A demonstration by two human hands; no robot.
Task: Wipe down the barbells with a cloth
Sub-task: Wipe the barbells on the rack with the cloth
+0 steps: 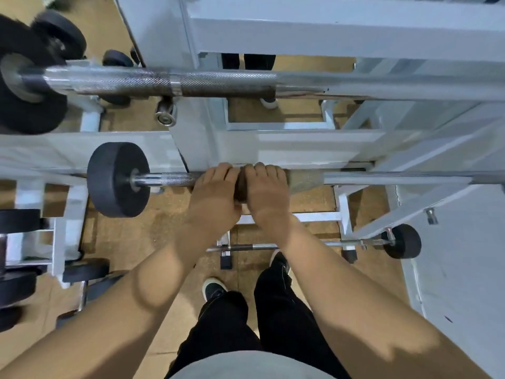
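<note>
A steel barbell [175,178] with a black plate [118,179] on its left end lies across the middle level of a white rack. Both hands grip its shaft side by side. My left hand [216,195] is closed around the bar. My right hand [266,191] is closed on a brownish-grey cloth [303,180] wrapped around the bar; the cloth sticks out to the right of my fingers and shows dark between the hands. A thicker knurled barbell [224,82] rests on the level above. A third, thin barbell [355,243] sits low near the floor.
The white rack frame [314,146] surrounds the bars, with a large white beam [341,31] at the top. Black plates [19,220] and dumbbells [86,269] are stacked at the left. My feet [214,288] stand on tan flooring. Another person's legs [248,61] show behind the rack.
</note>
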